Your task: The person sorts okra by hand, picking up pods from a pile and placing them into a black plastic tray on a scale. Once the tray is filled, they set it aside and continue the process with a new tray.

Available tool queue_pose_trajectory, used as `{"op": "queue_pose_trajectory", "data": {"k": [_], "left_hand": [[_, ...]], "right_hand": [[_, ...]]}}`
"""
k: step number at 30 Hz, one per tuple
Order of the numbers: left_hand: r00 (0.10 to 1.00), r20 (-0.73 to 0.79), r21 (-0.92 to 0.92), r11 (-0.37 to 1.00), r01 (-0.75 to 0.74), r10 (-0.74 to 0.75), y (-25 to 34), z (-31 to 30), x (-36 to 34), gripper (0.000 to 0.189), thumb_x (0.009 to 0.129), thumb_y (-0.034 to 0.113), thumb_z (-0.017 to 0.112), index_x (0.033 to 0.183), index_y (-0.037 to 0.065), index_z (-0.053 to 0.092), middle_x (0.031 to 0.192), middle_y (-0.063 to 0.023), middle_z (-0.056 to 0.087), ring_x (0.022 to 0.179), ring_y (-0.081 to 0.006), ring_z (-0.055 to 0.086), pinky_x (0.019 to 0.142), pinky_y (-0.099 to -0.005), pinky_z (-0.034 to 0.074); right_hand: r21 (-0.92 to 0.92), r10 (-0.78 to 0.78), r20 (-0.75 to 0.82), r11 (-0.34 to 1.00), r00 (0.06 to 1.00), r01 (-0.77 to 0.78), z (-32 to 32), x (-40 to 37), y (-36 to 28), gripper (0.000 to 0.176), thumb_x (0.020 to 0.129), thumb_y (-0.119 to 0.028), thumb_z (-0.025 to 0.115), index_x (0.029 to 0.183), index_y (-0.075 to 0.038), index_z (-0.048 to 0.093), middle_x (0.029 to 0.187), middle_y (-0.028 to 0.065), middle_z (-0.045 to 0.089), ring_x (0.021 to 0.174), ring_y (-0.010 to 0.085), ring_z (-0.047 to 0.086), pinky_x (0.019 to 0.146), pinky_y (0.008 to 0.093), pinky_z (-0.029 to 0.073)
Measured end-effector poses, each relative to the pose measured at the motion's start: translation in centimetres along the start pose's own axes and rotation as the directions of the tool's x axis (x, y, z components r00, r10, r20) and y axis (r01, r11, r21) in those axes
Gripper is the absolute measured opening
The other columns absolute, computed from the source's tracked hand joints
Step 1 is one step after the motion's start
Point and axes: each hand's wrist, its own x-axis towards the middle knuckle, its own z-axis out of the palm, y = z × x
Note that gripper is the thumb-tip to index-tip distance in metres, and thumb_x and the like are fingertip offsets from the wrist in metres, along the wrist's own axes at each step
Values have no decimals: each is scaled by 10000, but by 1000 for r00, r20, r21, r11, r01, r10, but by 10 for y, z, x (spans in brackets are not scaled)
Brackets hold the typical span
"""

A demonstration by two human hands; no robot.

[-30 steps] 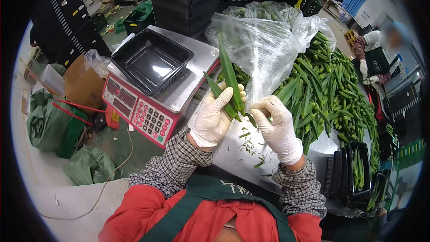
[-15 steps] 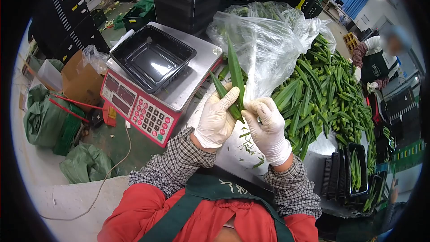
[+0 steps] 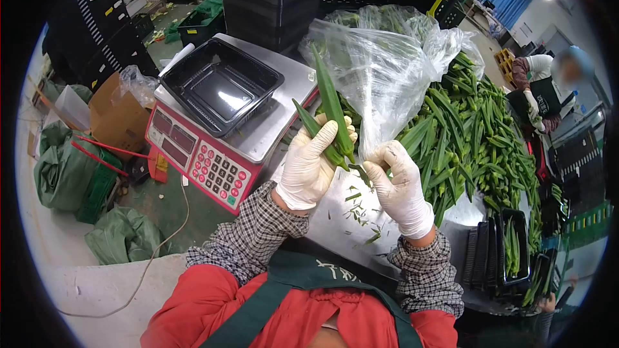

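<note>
My left hand (image 3: 305, 166), in a white glove, is closed around two okra pods (image 3: 333, 103), their tips pointing up and away from me. The pods' stem ends stick out past my thumb, towards my right hand. My right hand (image 3: 401, 187), gloved too, pinches thumb against fingers just right of those stem ends. A small dark sliver (image 3: 362, 174) shows at its fingertips; I cannot make out what it is. Below the hands, green trimmings (image 3: 356, 209) lie scattered on the metal table (image 3: 335, 227).
Left stands a red scale (image 3: 200, 154) with a black plastic tray (image 3: 222, 84) on it. A large okra heap (image 3: 471, 135) and a clear plastic bag (image 3: 380, 64) lie beyond my right hand. Black trays (image 3: 480, 254) stand at right, one holding okra. A co-worker (image 3: 541, 93) is far right.
My right hand has moved slightly right and down, away from the stem ends, and the dark sliver now shows at its fingertips. The pods in my left hand have tilted left.
</note>
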Motion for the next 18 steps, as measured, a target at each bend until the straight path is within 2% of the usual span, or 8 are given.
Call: {"op": "queue_pose_trajectory", "data": {"k": [5,6,7,9,14,15,16,18], "left_hand": [[996,-21,140,987,-82,86,-11,5,-3,241,893,47,572,1121,-15,523,1027,-102,612,918,-174,615,827,-285,519],[994,-37,163,982,-99,106,-14,3,-4,242,890,42,575,1120,-15,525,1028,-97,615,917,-167,615,822,-278,519],[991,-52,187,976,-115,127,-16,3,-4,243,887,37,578,1119,-14,527,1029,-93,618,917,-160,615,818,-270,519],[993,-60,172,981,-90,101,-15,4,-5,236,889,31,570,1120,-4,534,1017,-86,622,912,-158,616,814,-272,519],[993,-48,244,965,-94,109,-12,0,-8,228,902,48,556,1123,2,530,1021,-103,618,905,-173,621,809,-310,531],[999,16,111,993,-51,50,-3,9,-10,233,902,66,562,1121,-3,526,1018,-116,614,906,-190,623,808,-326,536],[999,25,119,992,-51,48,0,16,-11,237,901,70,564,1122,-6,524,1020,-120,614,900,-194,625,809,-326,537],[998,36,112,992,-50,46,3,18,-8,243,900,74,567,1124,-11,522,1020,-126,615,889,-200,629,810,-326,538]], "right_hand": [[-43,-173,-64,984,983,170,12,10,-3,124,777,34,624,886,-11,587,810,125,527,689,278,563,616,325,467],[-83,-154,-23,985,988,151,17,9,-6,111,775,54,616,868,8,578,807,135,534,721,271,563,640,315,459],[-169,-213,-13,963,977,208,21,10,-4,129,771,62,608,881,2,578,803,144,533,697,315,567,621,335,467],[-281,-245,9,930,969,238,21,10,-6,136,771,56,603,890,-5,577,790,143,531,685,336,569,604,353,470],[-384,-127,181,904,975,189,7,4,2,104,800,26,574,898,-8,575,781,146,534,683,343,570,599,383,474],[-397,-84,215,903,973,166,7,1,12,98,807,20,567,901,-7,574,784,148,538,685,346,570,599,387,474],[-363,-54,208,923,977,128,12,-1,21,44,818,-47,578,841,-22,550,775,148,545,674,334,576,603,395,476],[-249,-66,139,963,988,99,9,-3,20,39,823,-38,577,842,-16,552,785,153,548,682,343,574,605,392,472]]}}
